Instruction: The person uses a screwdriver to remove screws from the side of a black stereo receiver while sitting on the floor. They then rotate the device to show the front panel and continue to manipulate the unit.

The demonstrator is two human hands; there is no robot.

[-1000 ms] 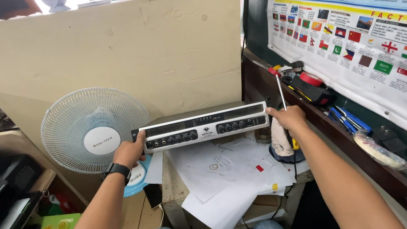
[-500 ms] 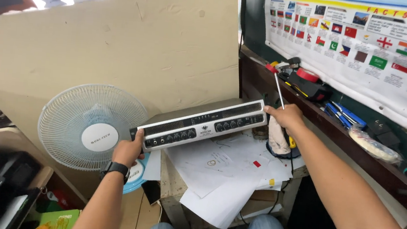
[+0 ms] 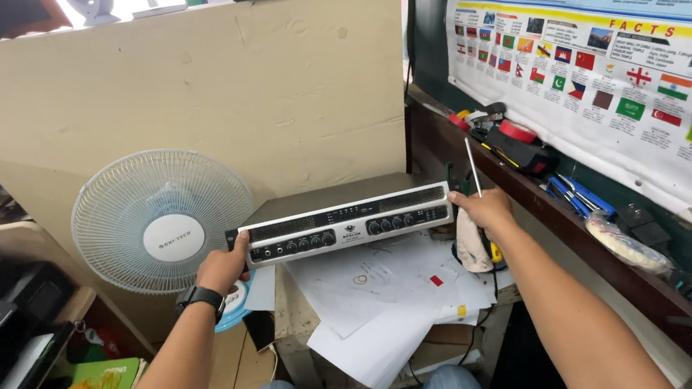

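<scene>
Unit: long, flat silver amplifier (image 3: 343, 224) with a dark top and a row of small black knobs along its front. It is held level above the paper-covered bench, front panel turned toward the wearer, tilted slightly up on the right.

Left hand: left hand (image 3: 223, 266) wraps the near-left end of the amplifier, thumb on the front face, fingers closed round the side. A black wristwatch (image 3: 201, 297) sits on that wrist.

Right hand: right hand (image 3: 487, 208) grips the right end of the amplifier and also pinches a slim screwdriver (image 3: 472, 166), its shaft sticking up and away. Fingers are curled tight, not spread.

Below: loose white papers (image 3: 392, 288) spread on the bench (image 3: 294, 312), some hanging off the near edge. A pale cloth (image 3: 471, 247) lies just right of them, under the right hand.

Left side: white desk fan (image 3: 162, 221) stands against the beige panel, just beside the left end of the amplifier.

Right side: dark shelf (image 3: 610, 262) with a red tape roll (image 3: 518, 131), blue-handled tools (image 3: 578, 196) and a poster of flags (image 3: 627, 86) above.

Handling, as I judge it: weight is shared by both ends, so keep both grips even and the unit level. The screwdriver in the same hand weakens that grip; press the palm firmly to the casing. Mind the fan grille on the left and the shelf edge on the right when turning it. The papers look slippery; seat it flat, not on the overhang.
</scene>
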